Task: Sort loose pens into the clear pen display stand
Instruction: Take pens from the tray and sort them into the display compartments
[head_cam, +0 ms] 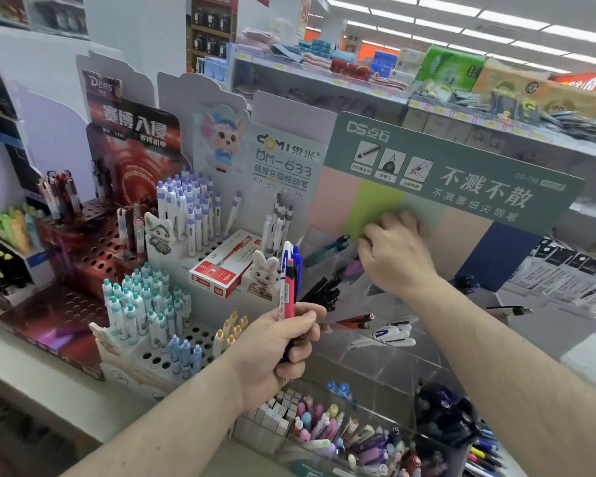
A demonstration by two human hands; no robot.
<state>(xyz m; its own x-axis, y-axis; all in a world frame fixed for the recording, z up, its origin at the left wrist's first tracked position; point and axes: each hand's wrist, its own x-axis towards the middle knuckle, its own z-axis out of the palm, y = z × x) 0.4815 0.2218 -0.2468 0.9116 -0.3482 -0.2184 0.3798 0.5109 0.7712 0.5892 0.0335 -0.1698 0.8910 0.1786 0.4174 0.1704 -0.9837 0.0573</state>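
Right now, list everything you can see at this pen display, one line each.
clear pen display stand: one, transparent, tiered, centre right
bundle of pens: a few, white, pink, blue, upright in the left hand
black pens: several, in a middle compartment of the stand
white pens: several, white with blue, lower compartment
red box: one, red and white, lying on the white perforated rack
green header card: one, green, behind the stand
mixed pens: many, pastel, front bins
left hand: grips the bundle
right hand: reaches into an upper compartment; fingers hidden
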